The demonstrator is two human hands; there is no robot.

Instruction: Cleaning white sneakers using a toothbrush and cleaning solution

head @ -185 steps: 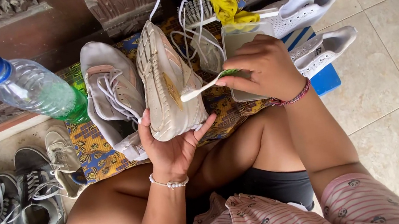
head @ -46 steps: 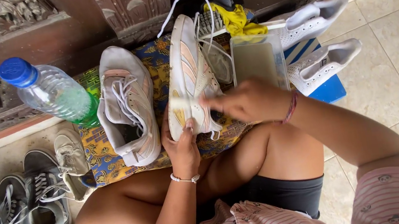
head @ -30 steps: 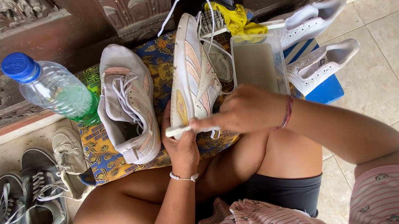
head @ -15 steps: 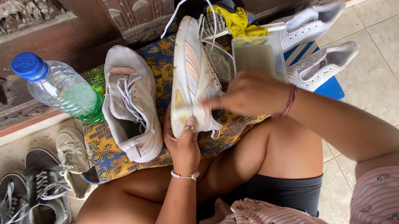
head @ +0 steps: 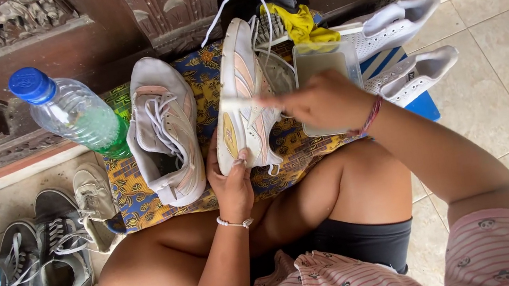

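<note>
A: Head view. Left hand [head: 232,184] clamps the heel end of the pale sneaker [head: 240,100], fingers wrapped tight, shoe tipped on its side over the patterned cloth [head: 130,184], centre of the scene.

B: Right hand [head: 323,100]?

A: Curled shut round a thin white brush handle [head: 241,101], bristle end against the sneaker's side. Blurred, so I can't tell how firm that hold is.

B: Risks?

A: One-hand hold at the heel only. Hard scrubbing could twist the shoe out and drop it onto the second pale sneaker [head: 163,134] just left.

B: The tub?

A: Clear plastic tub [head: 322,62] sits right under the right wrist, touching range. A wide stroke could knock it; I can't see what's inside.

B: The bottle?

A: Blue-capped bottle [head: 73,111] at far left, tilted, well apart. Low risk. Loose white laces [head: 225,10] at the far end could snag the brush.

B: Only one view?

A: Yes.
</note>
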